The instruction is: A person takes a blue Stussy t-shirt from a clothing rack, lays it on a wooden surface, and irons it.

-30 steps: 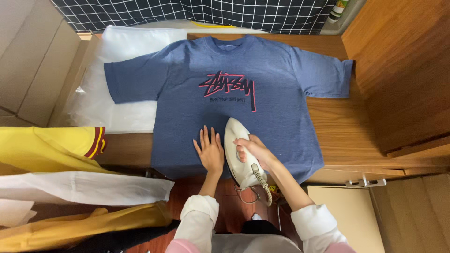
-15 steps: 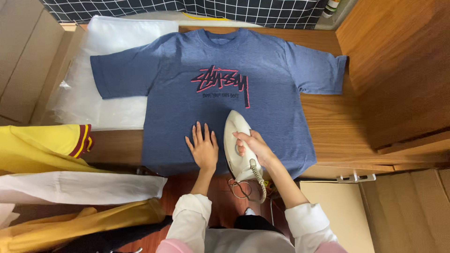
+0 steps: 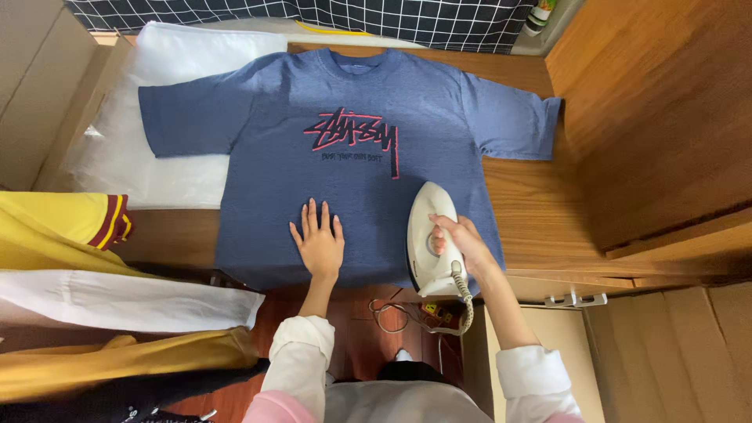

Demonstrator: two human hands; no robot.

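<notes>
One blue T-shirt lies flat on the wooden table, collar away. One white iron stands on its lower right hem, tip pointing away, right hand clamped around its handle. Left hand presses flat, fingers spread.

Left hand pressed flat, palm down, fingers spread and pointing away from the body, forearm reaching straight forward in a white sleeve. Right hand curled shut in a grip, wrist angled inward, arm extended
</notes>
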